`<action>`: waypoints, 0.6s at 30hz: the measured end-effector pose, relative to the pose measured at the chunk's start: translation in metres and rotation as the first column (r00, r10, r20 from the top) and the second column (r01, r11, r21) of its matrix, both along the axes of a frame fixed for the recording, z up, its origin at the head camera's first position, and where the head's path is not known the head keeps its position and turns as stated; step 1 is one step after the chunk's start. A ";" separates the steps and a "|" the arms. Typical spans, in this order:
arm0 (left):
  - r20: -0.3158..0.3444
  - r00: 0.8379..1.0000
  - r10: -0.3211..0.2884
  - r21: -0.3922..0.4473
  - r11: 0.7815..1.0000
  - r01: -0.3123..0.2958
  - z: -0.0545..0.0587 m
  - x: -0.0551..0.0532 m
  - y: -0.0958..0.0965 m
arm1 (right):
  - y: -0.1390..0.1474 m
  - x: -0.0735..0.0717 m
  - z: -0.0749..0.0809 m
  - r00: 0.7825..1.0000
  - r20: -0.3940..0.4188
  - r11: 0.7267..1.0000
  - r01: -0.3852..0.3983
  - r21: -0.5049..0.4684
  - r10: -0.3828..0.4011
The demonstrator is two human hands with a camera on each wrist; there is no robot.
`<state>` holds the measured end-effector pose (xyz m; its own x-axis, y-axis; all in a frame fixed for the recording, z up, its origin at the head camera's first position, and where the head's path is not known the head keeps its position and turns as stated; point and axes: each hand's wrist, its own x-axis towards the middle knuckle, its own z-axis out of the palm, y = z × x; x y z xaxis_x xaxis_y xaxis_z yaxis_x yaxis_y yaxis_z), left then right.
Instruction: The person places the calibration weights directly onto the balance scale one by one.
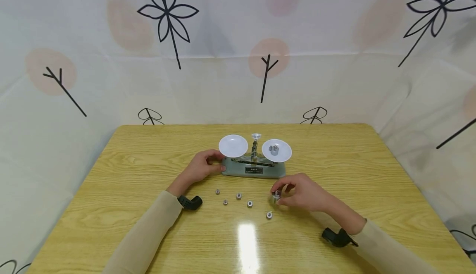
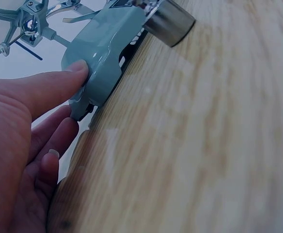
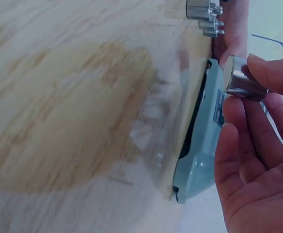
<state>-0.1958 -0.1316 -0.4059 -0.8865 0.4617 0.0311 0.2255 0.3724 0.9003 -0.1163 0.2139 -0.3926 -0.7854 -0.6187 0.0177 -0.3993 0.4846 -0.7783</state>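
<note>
A grey-green balance scale (image 1: 234,168) stands on the table with two white pans. Its right pan (image 1: 285,153) bears several metal weights (image 1: 274,150); nothing lies on the left pan (image 1: 233,146). My left hand (image 1: 201,167) grips the left end of the scale's base, its thumb (image 2: 76,73) on the front and its fingers behind. In front of the scale's right end, my right hand (image 1: 303,192) pinches a shiny cylindrical weight (image 3: 244,82) between thumb and fingers. The right wrist view shows this weight held clear of the tabletop.
Several small knobbed weights (image 1: 250,204) stand on the wooden table (image 1: 148,150) in front of the scale, between my forearms. A patterned cloth (image 1: 223,88) hangs behind the table and along its sides. Each wrist wears a black device (image 1: 338,237).
</note>
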 end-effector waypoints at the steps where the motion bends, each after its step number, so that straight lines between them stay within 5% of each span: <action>1: 0.002 1.000 0.001 0.000 1.000 -0.001 0.000 0.000 0.000 | 0.000 0.000 0.001 1.000 -0.004 1.000 0.002 0.002 -0.001; 10: -0.003 1.000 0.001 -0.007 1.000 -0.001 -0.003 -0.001 0.000 | 0.004 0.002 0.011 0.999 -0.043 1.000 0.021 0.001 -0.021; 18: -0.004 1.000 0.020 -0.009 1.000 -0.020 -0.039 -0.019 -0.005 | 0.009 0.001 0.016 0.997 -0.069 1.000 0.028 0.001 -0.028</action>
